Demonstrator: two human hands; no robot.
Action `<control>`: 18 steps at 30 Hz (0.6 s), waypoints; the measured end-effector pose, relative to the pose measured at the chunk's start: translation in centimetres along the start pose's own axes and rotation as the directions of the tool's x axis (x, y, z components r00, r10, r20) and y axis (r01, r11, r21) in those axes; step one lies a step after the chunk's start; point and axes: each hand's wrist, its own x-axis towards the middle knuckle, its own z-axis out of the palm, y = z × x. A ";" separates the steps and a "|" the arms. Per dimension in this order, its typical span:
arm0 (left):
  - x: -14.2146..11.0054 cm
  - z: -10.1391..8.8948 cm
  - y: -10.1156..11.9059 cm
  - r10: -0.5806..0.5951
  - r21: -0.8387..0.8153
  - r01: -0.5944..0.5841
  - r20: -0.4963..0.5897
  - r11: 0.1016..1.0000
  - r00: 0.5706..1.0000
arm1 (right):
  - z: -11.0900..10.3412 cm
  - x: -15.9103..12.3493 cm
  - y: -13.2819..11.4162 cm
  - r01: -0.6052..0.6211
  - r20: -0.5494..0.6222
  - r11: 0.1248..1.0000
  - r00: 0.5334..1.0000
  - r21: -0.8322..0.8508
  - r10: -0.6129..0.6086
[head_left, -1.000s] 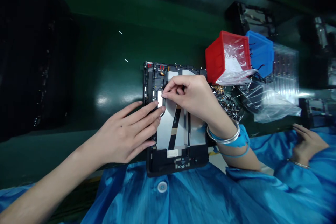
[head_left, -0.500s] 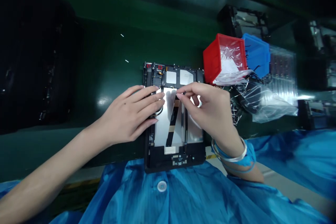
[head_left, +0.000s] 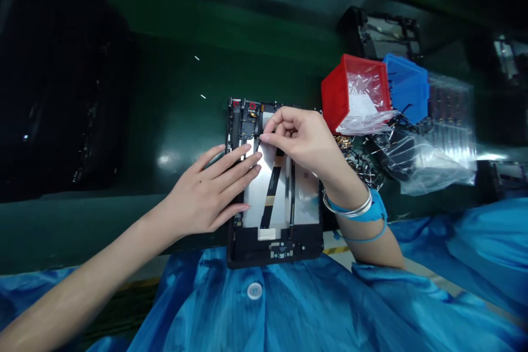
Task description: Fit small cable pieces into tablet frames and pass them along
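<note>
An opened tablet [head_left: 247,250] lies at the table's front edge, with its silver inner plate and black frame exposed. My left hand [head_left: 210,190] rests flat across its left side, fingers stretched out and slightly apart. Near the upper left of the plate, my right hand [head_left: 299,140] is closed in a pinch. A thin black cable [head_left: 259,144] shows at its thumb and fingertip; the exact grip is partly hidden. Below that hand, a black flat ribbon cable [head_left: 270,190] with tan bands runs down the plate. My right hand covers part of the tablet's upper section.
A red bin [head_left: 335,96] with a plastic bag and a blue bin [head_left: 406,88] stand right of the tablet. Small loose parts [head_left: 363,168] and clear plastic bags [head_left: 437,162] lie below them. Another opened device [head_left: 388,33] sits behind. Two white slivers [head_left: 203,96] lie on the green table [head_left: 173,104].
My right hand has moved left and slightly up across the tablet, from the ribbon cable's top to the thin black cable. My left hand has barely shifted.
</note>
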 end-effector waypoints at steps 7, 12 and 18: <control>-0.2 0.0 -0.4 -0.013 -0.069 0.012 -0.012 0.998 1.000 | 0.2 0.2 0.0 0.008 -0.040 0.994 0.999 -0.107 -0.012; 0.0 -0.1 -0.4 -0.005 -0.084 0.004 -0.002 0.996 1.000 | 0.7 0.7 0.0 0.003 -0.049 0.976 0.999 -0.218 -0.014; 1.1 -0.9 -1.3 -0.080 -0.215 0.070 -0.035 0.974 0.996 | 0.4 -0.5 -0.2 0.100 -0.122 0.914 0.980 -0.394 -0.159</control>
